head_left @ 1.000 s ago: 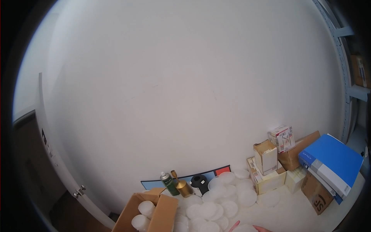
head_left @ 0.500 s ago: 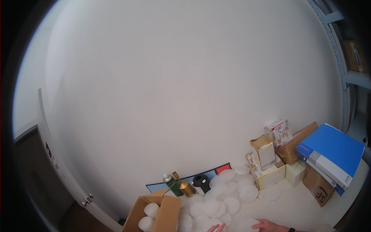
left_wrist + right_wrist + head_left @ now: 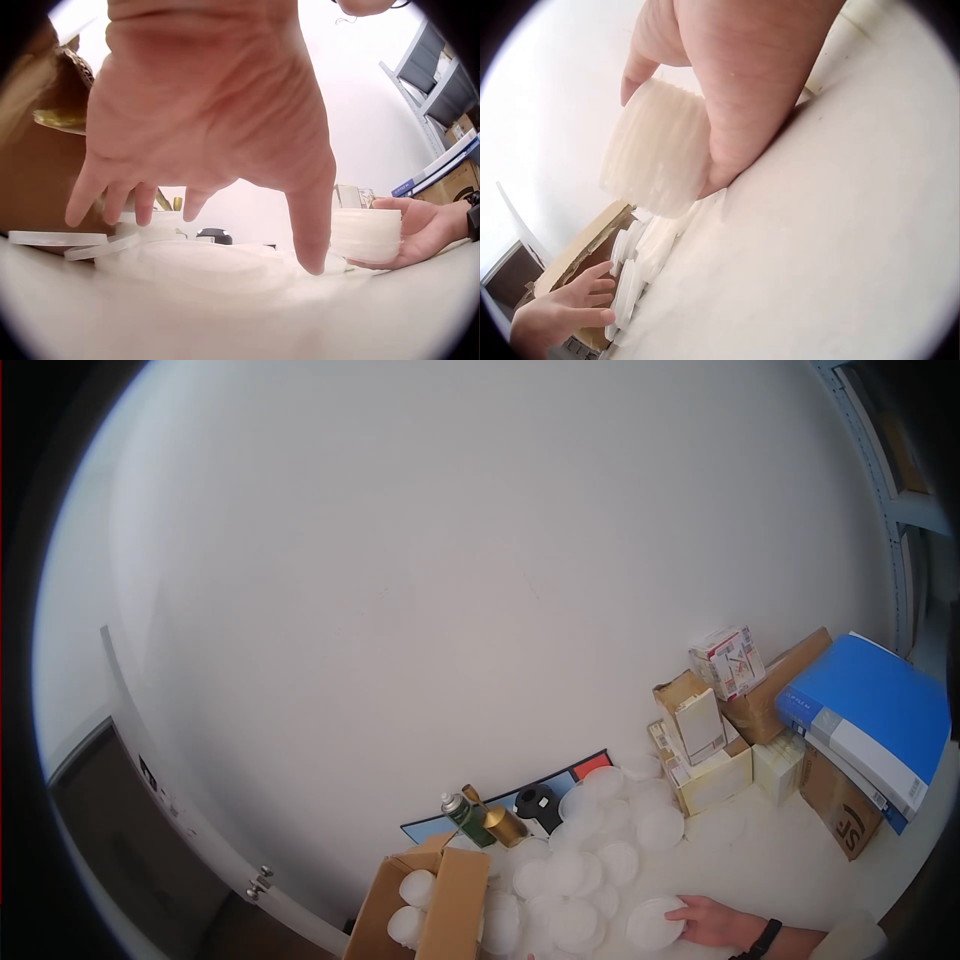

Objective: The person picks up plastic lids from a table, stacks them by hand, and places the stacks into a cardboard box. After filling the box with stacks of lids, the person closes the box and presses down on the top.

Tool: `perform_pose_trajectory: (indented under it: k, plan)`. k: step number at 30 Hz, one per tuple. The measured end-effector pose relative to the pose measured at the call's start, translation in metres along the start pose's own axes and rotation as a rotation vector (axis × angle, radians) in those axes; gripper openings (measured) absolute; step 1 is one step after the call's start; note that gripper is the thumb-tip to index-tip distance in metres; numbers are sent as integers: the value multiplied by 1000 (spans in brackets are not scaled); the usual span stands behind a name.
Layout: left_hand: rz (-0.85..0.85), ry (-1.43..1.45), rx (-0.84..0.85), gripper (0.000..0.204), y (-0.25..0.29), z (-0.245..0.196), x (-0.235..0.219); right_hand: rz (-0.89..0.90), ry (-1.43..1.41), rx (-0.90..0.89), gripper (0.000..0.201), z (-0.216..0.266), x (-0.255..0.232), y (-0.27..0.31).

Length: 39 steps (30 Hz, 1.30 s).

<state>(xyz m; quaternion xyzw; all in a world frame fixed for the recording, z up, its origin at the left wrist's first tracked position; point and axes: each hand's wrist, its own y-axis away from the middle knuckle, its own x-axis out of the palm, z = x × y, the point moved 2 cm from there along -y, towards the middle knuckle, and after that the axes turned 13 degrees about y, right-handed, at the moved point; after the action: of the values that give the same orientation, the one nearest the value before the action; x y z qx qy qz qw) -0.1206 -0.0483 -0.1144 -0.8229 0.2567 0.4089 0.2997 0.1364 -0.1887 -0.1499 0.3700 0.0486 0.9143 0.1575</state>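
Observation:
My right hand (image 3: 715,920) grips a stack of round translucent plastic lids (image 3: 656,150), thumb on one side and fingers on the other. In the left wrist view that stack (image 3: 367,236) is held low over the table, its ridged side facing my left hand. My left hand (image 3: 210,112) is spread with fingers pointing down over loose lids (image 3: 202,262), nothing gripped in it. Seen from the right wrist, the left hand (image 3: 566,319) reaches beside the cardboard box and lids lying flat. Many such lids (image 3: 575,872) overlap in a spread pile on the white table.
An open cardboard box (image 3: 455,905) holding white round items stands left of the pile. Behind it are a green spray can (image 3: 468,820), a brass-coloured bottle (image 3: 503,826) and a black round object (image 3: 537,807). Small boxes (image 3: 712,785) and blue binders (image 3: 870,705) stand at the right.
The head view has tilted down and shifted. My right hand with the lids has come further into sight; my left hand has dropped almost out of the head view's bottom edge.

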Motion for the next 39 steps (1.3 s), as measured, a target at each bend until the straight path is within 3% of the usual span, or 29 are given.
perform_pose_trajectory:
  k: [6, 8, 9, 11, 12, 14, 17, 24, 29, 39]
  plan:
    - [143, -2, -110, 93, -4, 4, 0, -17, 35, 13, 45, -3, -4, -3]
    - [53, -43, 72, 69, -4, 3, -1, -12, 52, 4, 44, -3, -4, -3]
    - [85, -54, 40, 69, -6, 1, -4, -20, 55, -3, 43, -1, -1, -1]
    - [185, -42, -30, 89, -10, -5, -9, -32, 77, -2, 42, 2, 1, 0]
    - [216, -55, -66, 89, -11, -4, -10, -36, 95, 1, 42, 2, 1, 0]
    - [187, -7, 64, 82, -12, -7, -10, -52, 101, 4, 42, 4, 2, 1]
    - [180, 5, 83, 85, -15, -11, -11, -53, 115, 9, 42, 6, 4, 2]
    - [187, -36, 38, 88, -20, -11, -8, -54, 126, 20, 43, 6, 3, 3]
    - [161, -137, 124, 91, -22, -15, -7, -55, 157, 5, 42, 8, 5, 3]
    - [192, -112, 113, 88, -27, -16, -5, -72, 160, 19, 42, 7, 4, 3]
